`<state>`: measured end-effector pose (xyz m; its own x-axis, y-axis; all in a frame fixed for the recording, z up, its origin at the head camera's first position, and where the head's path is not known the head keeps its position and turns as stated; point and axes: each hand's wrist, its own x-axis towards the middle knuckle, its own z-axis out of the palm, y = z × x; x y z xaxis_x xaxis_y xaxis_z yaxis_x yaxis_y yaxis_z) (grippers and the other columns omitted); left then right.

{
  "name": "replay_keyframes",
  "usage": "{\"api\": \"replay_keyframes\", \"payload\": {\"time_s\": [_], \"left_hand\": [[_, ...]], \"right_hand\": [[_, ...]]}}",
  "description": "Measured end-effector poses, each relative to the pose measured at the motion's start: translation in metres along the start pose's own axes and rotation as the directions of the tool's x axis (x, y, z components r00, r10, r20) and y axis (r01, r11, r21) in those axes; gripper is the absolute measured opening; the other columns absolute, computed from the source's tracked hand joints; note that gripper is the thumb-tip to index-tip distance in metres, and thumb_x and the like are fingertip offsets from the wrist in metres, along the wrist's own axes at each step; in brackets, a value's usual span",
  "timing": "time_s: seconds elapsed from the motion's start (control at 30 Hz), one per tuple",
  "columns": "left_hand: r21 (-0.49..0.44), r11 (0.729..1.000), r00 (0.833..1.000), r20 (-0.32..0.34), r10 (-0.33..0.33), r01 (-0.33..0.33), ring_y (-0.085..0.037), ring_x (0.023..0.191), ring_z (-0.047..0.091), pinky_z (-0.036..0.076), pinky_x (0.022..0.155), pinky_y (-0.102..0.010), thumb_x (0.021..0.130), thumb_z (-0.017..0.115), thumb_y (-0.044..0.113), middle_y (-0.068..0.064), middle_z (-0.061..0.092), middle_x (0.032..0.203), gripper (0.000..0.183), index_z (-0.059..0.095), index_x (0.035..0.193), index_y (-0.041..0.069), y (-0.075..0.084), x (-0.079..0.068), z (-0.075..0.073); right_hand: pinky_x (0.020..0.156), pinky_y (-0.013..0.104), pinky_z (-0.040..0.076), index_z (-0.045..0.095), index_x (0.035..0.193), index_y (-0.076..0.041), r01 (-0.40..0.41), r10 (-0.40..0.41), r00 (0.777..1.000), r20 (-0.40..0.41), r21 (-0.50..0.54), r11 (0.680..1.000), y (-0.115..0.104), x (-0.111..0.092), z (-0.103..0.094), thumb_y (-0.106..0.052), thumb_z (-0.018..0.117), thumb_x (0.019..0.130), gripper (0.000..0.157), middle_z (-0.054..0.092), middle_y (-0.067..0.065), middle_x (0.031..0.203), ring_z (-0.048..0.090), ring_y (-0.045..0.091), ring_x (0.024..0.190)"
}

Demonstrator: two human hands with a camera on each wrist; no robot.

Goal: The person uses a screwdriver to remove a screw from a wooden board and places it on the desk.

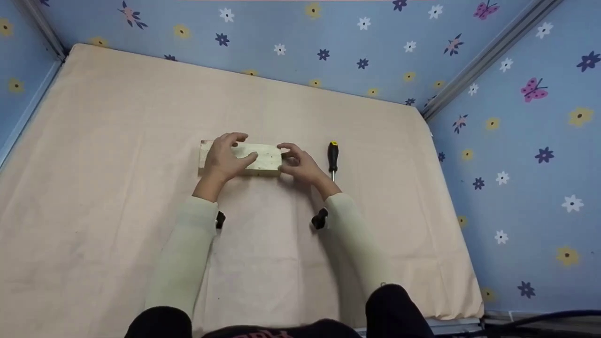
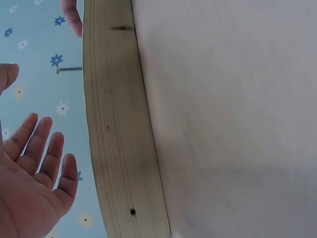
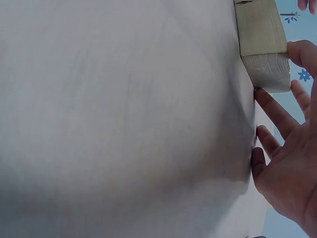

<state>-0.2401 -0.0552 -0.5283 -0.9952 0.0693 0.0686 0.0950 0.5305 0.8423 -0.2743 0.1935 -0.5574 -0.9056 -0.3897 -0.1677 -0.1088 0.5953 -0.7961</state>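
A pale wooden block (image 1: 265,157) lies lengthwise on the cloth-covered table. From its top a thin screw (image 2: 69,69) sticks up, also seen in the right wrist view. My left hand (image 1: 225,157) is over the left half of the block, thumb and fingers spread apart with nothing between them. At the right end my right hand (image 1: 303,165) holds the block by its corners, thumb on the near side and index finger on the far side. In the right wrist view, the other fingers spread beside the block's end face (image 3: 270,72).
A screwdriver (image 1: 333,157) with a black and yellow handle lies just right of my right hand, its shaft partly hidden by the wrist. Blue flowered panels (image 1: 324,37) border the table (image 1: 117,103) at the back and sides.
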Motion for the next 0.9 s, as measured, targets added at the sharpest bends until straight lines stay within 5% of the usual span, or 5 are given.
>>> {"api": "replay_keyframes", "payload": {"time_s": [0.4,0.9], "left_hand": [[-0.086,0.995,0.998,0.009,-0.056,0.057,-0.024,0.112,0.058,0.045,0.099,-0.040,0.084,0.071,0.031,-0.006,0.065,0.121,0.043,0.065,0.122,0.012,-0.013,0.004,0.024],[0.049,0.999,0.999,-0.032,0.013,-0.011,-0.020,0.089,0.055,0.044,0.081,-0.037,0.088,0.065,0.027,0.000,0.072,0.096,0.023,0.073,0.107,0.018,-0.016,0.007,0.030]], "right_hand": [[0.116,0.049,0.028,0.044,0.139,-0.036,-0.026,0.026,1.000,0.000,0.008,1.000,-0.001,-0.003,0.002,-0.023,0.068,0.087,0.059,0.058,0.001,0.132,0.049,0.019,0.129],[0.116,0.046,0.030,0.045,0.140,-0.033,-0.022,0.023,1.000,-0.014,0.056,0.998,0.000,-0.004,0.003,-0.018,0.068,0.087,0.059,0.058,0.002,0.130,0.052,0.018,0.125]]}}
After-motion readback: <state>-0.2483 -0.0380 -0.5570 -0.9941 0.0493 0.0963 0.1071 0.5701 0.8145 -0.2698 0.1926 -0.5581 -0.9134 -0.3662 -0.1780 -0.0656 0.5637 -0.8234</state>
